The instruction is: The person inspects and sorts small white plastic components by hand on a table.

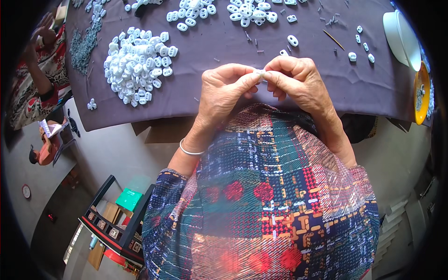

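Over the table's near edge, both hands meet at a small white plastic cord lock (260,73). My left hand (223,88) pinches it from the left between thumb and forefinger. From the other side my right hand (298,84) pinches the same piece, its fingers curled. Fingertips hide most of the cord lock. Just beyond the right hand lies a flat white two-hole piece (292,40). To the left of my hands is a big heap of white cord lock parts (135,67). Several tiny metal springs (260,51) are scattered past my fingers.
A dark cloth (205,46) covers the table. Grey springs (85,49) form a pile at the left; more white parts (192,13) lie at the far side. At right are a thin brass-coloured stick (334,40), a white tub (396,37) and a yellow dish (422,93). Another person's arm (42,77) shows at left.
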`<state>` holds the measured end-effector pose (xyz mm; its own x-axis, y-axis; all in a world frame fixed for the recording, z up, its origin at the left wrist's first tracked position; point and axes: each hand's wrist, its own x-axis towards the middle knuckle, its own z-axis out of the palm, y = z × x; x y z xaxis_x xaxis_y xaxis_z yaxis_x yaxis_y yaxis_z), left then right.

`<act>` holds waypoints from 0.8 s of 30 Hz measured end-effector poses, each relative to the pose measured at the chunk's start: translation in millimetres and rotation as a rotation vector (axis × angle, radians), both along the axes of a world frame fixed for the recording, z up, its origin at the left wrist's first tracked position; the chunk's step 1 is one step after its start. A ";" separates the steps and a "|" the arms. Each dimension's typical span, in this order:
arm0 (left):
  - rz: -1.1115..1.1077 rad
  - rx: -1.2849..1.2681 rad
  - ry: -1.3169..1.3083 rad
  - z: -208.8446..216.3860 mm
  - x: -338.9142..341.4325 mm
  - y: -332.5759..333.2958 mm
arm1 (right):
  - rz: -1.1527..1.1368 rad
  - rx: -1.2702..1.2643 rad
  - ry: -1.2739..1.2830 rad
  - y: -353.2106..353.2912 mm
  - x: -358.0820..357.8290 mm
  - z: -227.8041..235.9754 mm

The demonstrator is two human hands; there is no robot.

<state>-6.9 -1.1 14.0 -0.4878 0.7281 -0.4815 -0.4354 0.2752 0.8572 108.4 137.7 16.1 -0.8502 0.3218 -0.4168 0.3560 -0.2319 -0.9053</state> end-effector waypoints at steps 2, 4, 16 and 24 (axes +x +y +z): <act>-0.034 -0.014 0.036 0.6 -5.2 -0.5 | 0.023 0.035 -0.010 -0.3 -1.1 1.0; -0.067 -0.026 0.073 1.5 -7.9 1.1 | -0.007 0.078 0.004 -4.2 -2.6 0.8; 0.170 0.008 -0.327 -2.7 0.9 11.6 | -0.079 0.950 0.186 -21.5 -6.2 -3.2; 0.142 0.020 -0.401 1.8 0.7 10.2 | -0.036 1.038 0.308 -11.7 -4.0 -5.5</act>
